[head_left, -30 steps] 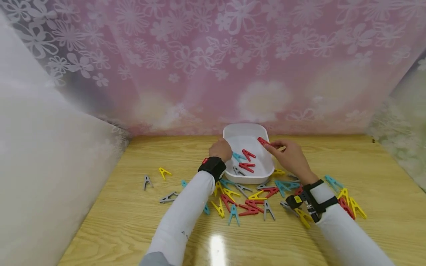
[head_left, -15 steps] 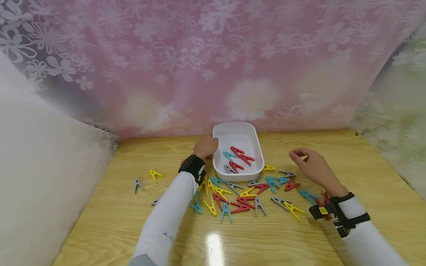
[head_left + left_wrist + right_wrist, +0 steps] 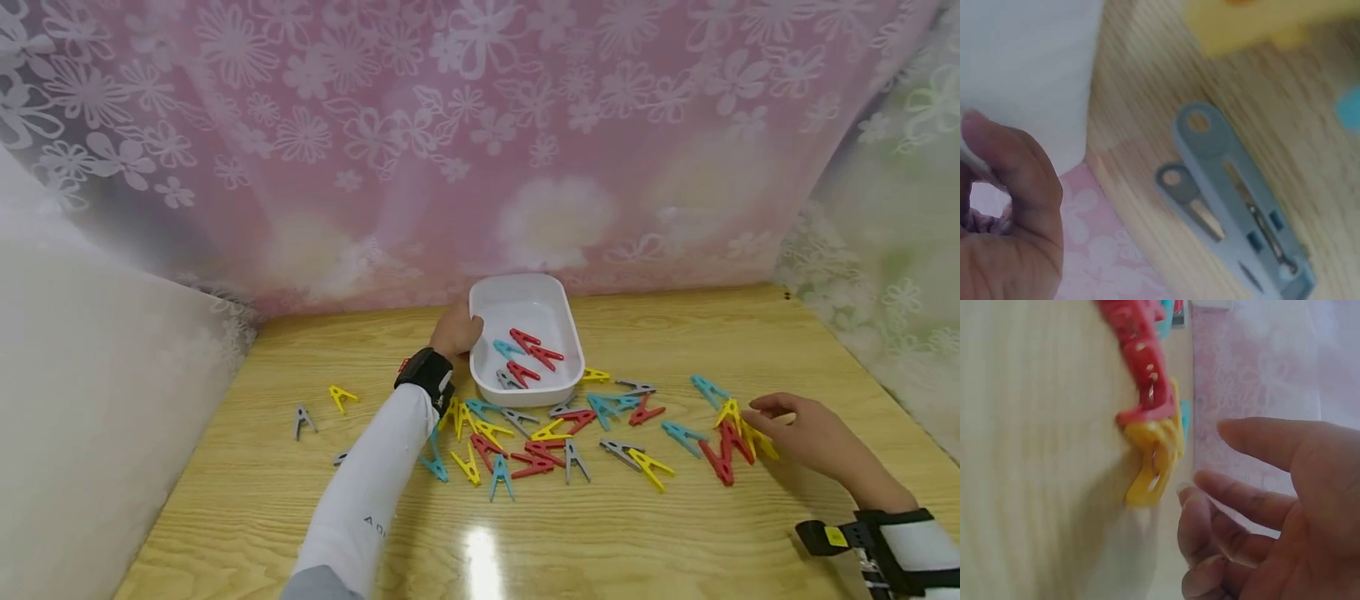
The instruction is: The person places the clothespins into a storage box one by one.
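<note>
My left hand (image 3: 456, 330) grips the left rim of a white plastic tub (image 3: 566, 327), its fingers curled over the edge in the left wrist view. Inside the tub lie several clothespins, among them a red clothespin (image 3: 546, 357) and a blue clothespin (image 3: 507, 348). On the right, my right hand (image 3: 802, 437) hovers beside a small cluster with a yellow clothespin (image 3: 761, 440) and a red clothespin (image 3: 717, 464). The right wrist view shows its thumb and fingers apart, with nothing between them, close to the yellow clothespin (image 3: 1150, 475).
Red, yellow, blue and grey clothespins lie scattered on the wooden table (image 3: 600, 542) in front of the tub. A yellow clothespin (image 3: 342, 396) and a grey clothespin (image 3: 302, 421) lie at the left. A pink floral cloth (image 3: 420, 167) hangs behind the table's back edge.
My right hand has let go of a red clothespin, now inside the tub, then moved right and toward me to the clothespin cluster. My left hand stays on the rim.
</note>
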The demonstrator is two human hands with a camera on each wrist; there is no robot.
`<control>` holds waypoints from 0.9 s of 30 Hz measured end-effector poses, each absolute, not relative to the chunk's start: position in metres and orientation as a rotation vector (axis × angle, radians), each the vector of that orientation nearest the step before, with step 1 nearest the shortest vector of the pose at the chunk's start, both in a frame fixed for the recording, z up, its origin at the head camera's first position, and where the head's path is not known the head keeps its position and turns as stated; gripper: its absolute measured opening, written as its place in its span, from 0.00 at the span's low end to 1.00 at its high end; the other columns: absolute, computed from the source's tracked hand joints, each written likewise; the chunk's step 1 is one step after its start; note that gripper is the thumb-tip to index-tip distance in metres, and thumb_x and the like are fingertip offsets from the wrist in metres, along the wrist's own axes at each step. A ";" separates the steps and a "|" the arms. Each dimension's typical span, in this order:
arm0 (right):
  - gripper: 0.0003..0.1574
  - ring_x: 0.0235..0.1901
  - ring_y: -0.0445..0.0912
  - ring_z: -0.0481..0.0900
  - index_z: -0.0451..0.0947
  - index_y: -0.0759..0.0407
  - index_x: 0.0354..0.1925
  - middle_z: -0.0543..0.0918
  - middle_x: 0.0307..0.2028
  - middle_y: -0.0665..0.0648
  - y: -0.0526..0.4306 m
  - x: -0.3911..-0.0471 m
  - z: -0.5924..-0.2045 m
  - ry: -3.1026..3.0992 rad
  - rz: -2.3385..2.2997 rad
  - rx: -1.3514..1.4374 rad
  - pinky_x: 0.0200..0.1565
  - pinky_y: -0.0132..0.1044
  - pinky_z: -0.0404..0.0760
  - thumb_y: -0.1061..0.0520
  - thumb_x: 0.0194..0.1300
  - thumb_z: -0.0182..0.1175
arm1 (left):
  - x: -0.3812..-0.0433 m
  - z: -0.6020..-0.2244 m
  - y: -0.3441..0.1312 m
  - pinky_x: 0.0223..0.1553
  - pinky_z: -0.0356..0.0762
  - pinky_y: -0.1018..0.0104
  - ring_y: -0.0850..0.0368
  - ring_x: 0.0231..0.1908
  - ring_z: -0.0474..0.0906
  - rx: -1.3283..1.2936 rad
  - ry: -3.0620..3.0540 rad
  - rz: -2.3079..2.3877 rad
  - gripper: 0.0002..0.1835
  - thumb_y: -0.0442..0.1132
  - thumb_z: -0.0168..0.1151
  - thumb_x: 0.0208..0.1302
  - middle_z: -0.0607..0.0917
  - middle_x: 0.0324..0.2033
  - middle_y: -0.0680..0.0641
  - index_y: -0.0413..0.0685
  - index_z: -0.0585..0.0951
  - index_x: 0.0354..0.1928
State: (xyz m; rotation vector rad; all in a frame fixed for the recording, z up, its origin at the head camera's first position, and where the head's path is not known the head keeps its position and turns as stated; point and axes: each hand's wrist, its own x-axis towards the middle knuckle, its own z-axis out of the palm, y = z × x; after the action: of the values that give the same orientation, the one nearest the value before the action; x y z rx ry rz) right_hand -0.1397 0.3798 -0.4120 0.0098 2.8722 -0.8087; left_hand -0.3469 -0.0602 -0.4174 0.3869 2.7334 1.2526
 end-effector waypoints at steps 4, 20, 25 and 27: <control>0.36 0.39 0.64 0.77 0.69 0.79 0.53 0.77 0.42 0.71 0.385 -0.133 -0.413 2.858 -0.784 0.039 0.32 0.49 0.78 0.44 0.71 0.52 | -0.346 -0.417 -0.061 0.21 0.77 0.59 0.50 0.24 0.80 0.295 2.732 1.184 0.25 0.35 0.42 0.72 0.80 0.41 0.37 0.37 0.59 0.69; 0.40 0.32 0.50 0.75 0.71 0.76 0.43 0.78 0.34 0.59 0.387 -0.129 -0.424 2.750 -0.712 0.191 0.31 0.42 0.74 0.36 0.69 0.51 | -0.341 -0.410 -0.057 0.13 0.62 0.62 0.52 0.13 0.66 0.131 2.707 1.111 0.27 0.34 0.42 0.72 0.78 0.34 0.36 0.37 0.55 0.71; 0.39 0.31 0.49 0.75 0.70 0.76 0.42 0.77 0.33 0.59 0.384 -0.128 -0.423 2.753 -0.708 0.196 0.30 0.41 0.73 0.36 0.67 0.54 | -0.339 -0.407 -0.054 0.15 0.65 0.62 0.50 0.21 0.75 0.134 2.741 1.080 0.26 0.34 0.42 0.71 0.78 0.38 0.37 0.37 0.58 0.69; 0.39 0.31 0.50 0.75 0.70 0.75 0.41 0.77 0.33 0.60 0.383 -0.127 -0.422 2.754 -0.693 0.192 0.31 0.42 0.74 0.36 0.66 0.55 | -0.337 -0.407 -0.053 0.17 0.68 0.62 0.49 0.25 0.77 0.144 2.761 1.066 0.25 0.34 0.43 0.71 0.79 0.40 0.38 0.37 0.60 0.68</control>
State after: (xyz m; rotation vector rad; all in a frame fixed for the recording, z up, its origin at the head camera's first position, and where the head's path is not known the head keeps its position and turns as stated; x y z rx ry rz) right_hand -0.1272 0.3829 -0.4221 0.1920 2.7544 -0.6928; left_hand -0.3375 -0.0527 -0.4065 0.1438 2.7614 1.0665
